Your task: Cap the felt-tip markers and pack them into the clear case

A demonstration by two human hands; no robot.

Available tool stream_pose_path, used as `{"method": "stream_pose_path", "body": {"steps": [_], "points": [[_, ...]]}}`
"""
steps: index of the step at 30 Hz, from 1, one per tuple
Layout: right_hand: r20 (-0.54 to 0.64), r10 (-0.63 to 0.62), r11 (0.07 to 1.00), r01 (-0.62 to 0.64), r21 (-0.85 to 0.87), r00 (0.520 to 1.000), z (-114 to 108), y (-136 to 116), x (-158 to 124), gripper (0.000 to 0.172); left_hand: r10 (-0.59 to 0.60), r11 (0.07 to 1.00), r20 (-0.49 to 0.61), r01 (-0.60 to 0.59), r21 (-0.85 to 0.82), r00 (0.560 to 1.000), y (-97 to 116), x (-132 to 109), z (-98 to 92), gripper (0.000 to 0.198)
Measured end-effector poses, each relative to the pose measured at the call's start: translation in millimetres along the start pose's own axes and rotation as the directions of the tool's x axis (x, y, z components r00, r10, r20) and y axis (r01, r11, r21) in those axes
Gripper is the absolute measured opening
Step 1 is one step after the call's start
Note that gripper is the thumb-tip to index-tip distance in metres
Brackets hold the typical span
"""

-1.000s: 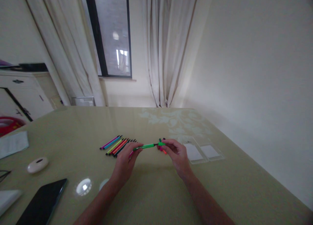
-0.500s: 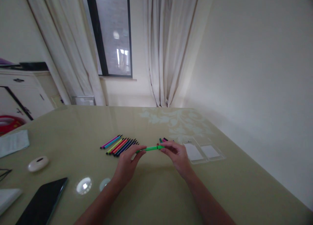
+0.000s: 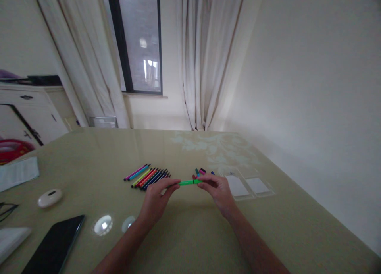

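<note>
Tabletop [image 3: 190,238], pale green and reflective, extends towards a window [image 3: 141,31] and pale curtains [image 3: 86,67]. At left: a flat black device [image 3: 53,246] and a white oval object [image 3: 47,199]. Pens [image 3: 145,178] lie in a row near the left hand [image 3: 155,198]; the right hand [image 3: 219,193] partly obscures short coloured caps [image 3: 203,171]. Green pen [image 3: 187,182] is nearly level between the hands, each clamped on one end

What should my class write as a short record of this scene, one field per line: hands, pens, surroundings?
Left hand: pinches one end of the green pen
Right hand: pinches the other end
Pen angle: roughly level, between the hands
Pen row: slanted side by side, beyond the left hand
Small coloured pieces: beyond the right hand, probably caps
Clear case: to the right of the right hand
Black tablet-like device: on the table, near left
</note>
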State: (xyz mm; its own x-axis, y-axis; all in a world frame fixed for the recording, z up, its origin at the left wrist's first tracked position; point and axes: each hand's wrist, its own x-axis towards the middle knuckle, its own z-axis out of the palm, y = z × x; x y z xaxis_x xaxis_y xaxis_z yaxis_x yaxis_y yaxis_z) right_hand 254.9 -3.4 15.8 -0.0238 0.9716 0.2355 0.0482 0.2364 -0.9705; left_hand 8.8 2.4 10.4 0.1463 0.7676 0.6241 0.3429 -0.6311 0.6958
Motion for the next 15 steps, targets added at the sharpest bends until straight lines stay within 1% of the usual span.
{"method": "stream_pose_path", "body": {"steps": [6,9,12,13,14,15], "points": [[0.019,0.015,1.0,-0.015,-0.01,1.0,1.8,0.4,-0.7,0.025,-0.022,1.0,0.0,0.022,-0.014,1.0,-0.8,-1.9,2.6,0.015],[0.014,0.031,0.999,-0.03,-0.018,0.999,1.8,-0.7,0.1,0.027,-0.037,0.999,0.023,0.037,-0.025,0.999,-1.5,-0.3,1.1,0.018],[0.039,0.063,0.997,-0.061,-0.05,0.997,-0.8,-2.8,2.0,0.027,-0.078,0.996,0.081,0.081,-0.025,0.994,-7.0,5.9,-8.8,0.025],[0.061,0.079,0.995,-0.075,-0.064,0.995,-2.3,-3.2,2.6,0.026,-0.112,0.993,0.072,0.113,-0.015,0.991,-10.7,8.6,-14.1,0.03],[0.091,0.096,0.993,-0.089,-0.078,0.991,-3.9,-3.4,2.9,0.025,-0.157,0.988,0.039,0.157,0.005,0.987,-15.3,11.4,-20.1,0.034],[0.125,0.112,0.991,-0.101,-0.092,0.986,-5.7,-3.4,2.9,0.024,-0.207,0.977,-0.021,0.208,0.037,0.978,-20.6,13.8,-26.3,0.038]]}}
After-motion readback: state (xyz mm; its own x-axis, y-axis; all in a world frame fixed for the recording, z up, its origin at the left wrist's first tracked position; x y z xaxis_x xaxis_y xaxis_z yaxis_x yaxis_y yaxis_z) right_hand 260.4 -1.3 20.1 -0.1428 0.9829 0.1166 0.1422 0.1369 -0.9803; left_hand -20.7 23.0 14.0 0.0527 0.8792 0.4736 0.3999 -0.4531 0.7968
